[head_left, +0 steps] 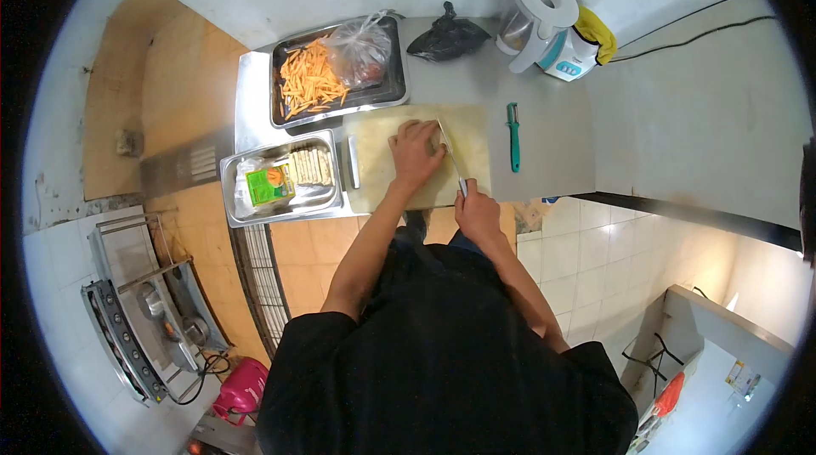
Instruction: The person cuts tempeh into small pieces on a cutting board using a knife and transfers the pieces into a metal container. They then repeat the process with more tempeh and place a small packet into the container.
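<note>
A knife (451, 149) is gripped by its handle in my right hand (478, 213), at the front edge of a pale yellow cutting board (378, 128). Its blade points away from me across the board. My left hand (415, 153) rests on the board just left of the blade, fingers curled down and bunched together. Whatever lies under those fingertips is hidden. Along the board's left side is a white, narrow object (354, 163), perhaps a handle. Right of the board lies a green peeler (514, 139).
A dark tray (276, 107) holds orange strips (310, 77) and a clear plastic bag (361, 47). Nearer, a steel pan (228, 187) contains pale slices (311, 167) and a green packet (269, 185). A black bag (448, 37) and a blender (544, 17) stand by the wall.
</note>
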Demonstrator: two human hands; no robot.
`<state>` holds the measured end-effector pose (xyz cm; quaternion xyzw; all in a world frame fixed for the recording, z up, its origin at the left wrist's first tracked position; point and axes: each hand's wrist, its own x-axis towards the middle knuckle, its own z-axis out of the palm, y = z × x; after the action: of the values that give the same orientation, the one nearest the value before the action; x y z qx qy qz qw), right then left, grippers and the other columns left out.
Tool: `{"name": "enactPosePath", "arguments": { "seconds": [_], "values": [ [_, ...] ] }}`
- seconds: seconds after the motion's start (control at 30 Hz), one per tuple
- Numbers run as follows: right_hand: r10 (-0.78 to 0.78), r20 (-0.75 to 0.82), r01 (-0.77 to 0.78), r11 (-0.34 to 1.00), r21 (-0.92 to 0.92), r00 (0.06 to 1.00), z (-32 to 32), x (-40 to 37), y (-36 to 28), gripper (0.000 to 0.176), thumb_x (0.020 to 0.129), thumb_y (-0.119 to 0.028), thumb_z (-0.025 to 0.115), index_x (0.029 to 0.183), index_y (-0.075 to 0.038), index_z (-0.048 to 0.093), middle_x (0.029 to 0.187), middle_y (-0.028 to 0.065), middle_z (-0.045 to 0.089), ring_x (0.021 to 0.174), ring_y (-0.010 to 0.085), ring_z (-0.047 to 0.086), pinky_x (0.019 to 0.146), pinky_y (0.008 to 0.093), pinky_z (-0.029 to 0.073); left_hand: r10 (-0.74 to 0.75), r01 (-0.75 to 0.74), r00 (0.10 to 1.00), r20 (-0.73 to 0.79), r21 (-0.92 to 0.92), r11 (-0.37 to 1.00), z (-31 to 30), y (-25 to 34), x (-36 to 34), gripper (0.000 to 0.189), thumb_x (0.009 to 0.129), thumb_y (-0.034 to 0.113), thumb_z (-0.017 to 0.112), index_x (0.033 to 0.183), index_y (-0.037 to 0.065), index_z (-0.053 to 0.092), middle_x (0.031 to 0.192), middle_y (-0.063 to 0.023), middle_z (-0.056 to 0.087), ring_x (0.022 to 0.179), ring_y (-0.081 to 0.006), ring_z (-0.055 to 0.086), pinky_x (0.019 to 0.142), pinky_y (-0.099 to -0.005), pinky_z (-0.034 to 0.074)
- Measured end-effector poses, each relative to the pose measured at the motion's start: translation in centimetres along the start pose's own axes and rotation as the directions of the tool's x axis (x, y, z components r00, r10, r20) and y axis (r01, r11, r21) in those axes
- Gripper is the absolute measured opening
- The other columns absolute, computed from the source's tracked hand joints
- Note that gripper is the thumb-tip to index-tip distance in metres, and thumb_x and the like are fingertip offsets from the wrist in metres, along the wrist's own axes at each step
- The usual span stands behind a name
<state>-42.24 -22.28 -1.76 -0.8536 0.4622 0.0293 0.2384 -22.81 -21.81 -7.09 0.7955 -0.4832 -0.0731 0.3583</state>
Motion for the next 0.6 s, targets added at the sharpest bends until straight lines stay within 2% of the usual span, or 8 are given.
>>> {"name": "enactPosePath", "arguments": {
  "seconds": [0.17, 0.33, 0.6],
  "values": [
    [-0.021, 0.037, 0.020, 0.999, 0.041, 0.999, -0.4, 0.2, 0.0, 0.031, 0.100, -0.026, 0.054, 0.121, -0.003, 0.049, 0.079, 0.0237, 0.070, 0.073, 0.0461, 0.070, 0.067, 0.0590, 0.055, -0.016, 0.017, 1.000, -0.025, 0.012, 1.000, -0.2, 0.3, 0.0, 0.053, 0.073, 0.031, 0.079, 0.123, 0.018, 0.071, 0.128, 0.0012, 0.069, 0.130, -0.0247, 0.053, 0.101, -0.0461, 0.037],
    [-0.050, 0.058, 0.045, 0.995, 0.086, 0.997, -1.4, 0.3, 0.8, 0.033, 0.100, -0.026, 0.054, 0.124, -0.003, 0.048, 0.080, 0.0251, 0.070, 0.074, 0.0472, 0.070, 0.069, 0.0602, 0.054, -0.008, 0.012, 0.993, -0.114, 0.030, 0.999, 0.6, 0.7, -0.2, 0.049, 0.074, 0.025, 0.080, 0.121, 0.017, 0.072, 0.125, 0.0010, 0.070, 0.129, -0.0239, 0.054, 0.101, -0.0445, 0.036],
    [-0.088, 0.097, 0.074, 0.987, 0.144, 0.991, -2.0, 0.2, 0.7, 0.037, 0.101, -0.025, 0.053, 0.130, -0.003, 0.045, 0.084, 0.0271, 0.071, 0.077, 0.0495, 0.070, 0.073, 0.0611, 0.053, -0.031, 0.038, 0.992, -0.121, 0.058, 0.998, 1.2, 0.9, -0.7, 0.048, 0.076, 0.025, 0.080, 0.123, 0.018, 0.072, 0.126, 0.0013, 0.070, 0.130, -0.0240, 0.054, 0.103, -0.0454, 0.034]
  ]
}}
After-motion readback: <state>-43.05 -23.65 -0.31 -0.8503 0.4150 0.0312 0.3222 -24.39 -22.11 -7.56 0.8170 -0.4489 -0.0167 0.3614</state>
